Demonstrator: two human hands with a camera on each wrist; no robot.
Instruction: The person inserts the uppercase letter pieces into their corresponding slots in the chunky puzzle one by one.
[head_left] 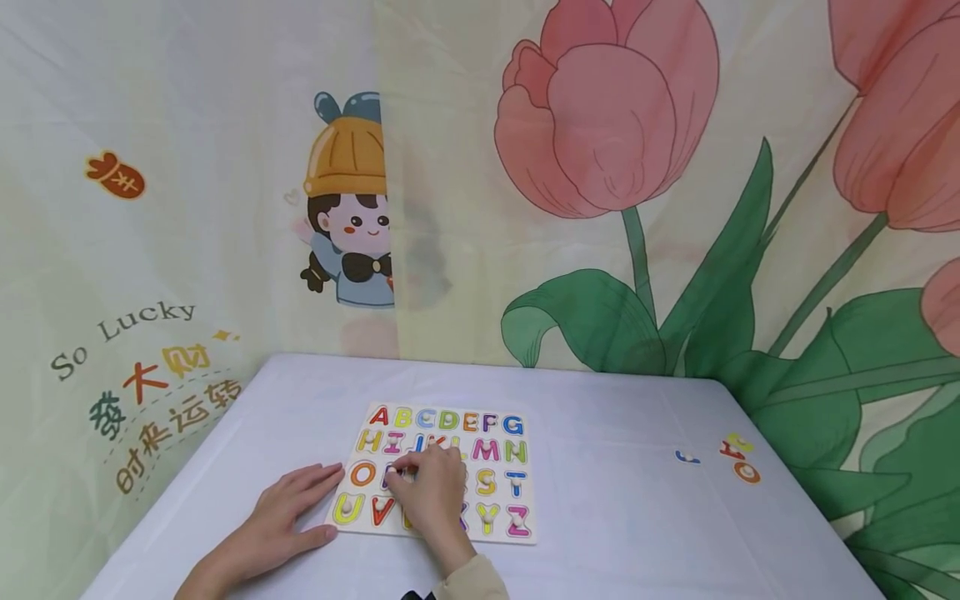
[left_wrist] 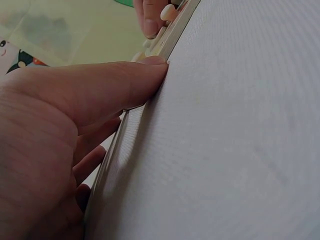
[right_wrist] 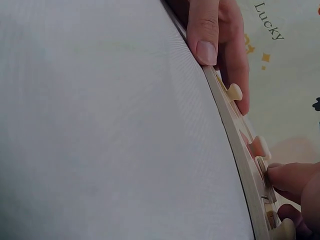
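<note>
A white wooden alphabet puzzle board [head_left: 442, 408] with colourful letters and small knobs lies flat on the table. My left hand [head_left: 281, 521] rests at its left side, fingers extended along the edge; in the left wrist view the thumb [left_wrist: 125, 82] presses against the board's rim. Above the third row my right hand [head_left: 435, 492] pinches a dark purple letter piece [head_left: 387, 477] just right of the orange O [head_left: 363, 474]. Most of that piece is hidden by the fingers. In the right wrist view, fingertips [right_wrist: 280, 175] sit low over the board beside a knob [right_wrist: 260, 147].
Loose letter pieces lie toward the table's right side: a blue one [head_left: 687, 457], an orange round one [head_left: 747, 472], and a red one [head_left: 731, 451] overlapping a yellow-green one [head_left: 738, 440]. A white cloth covers the table [head_left: 622, 517]. Behind hangs a printed curtain [head_left: 450, 167].
</note>
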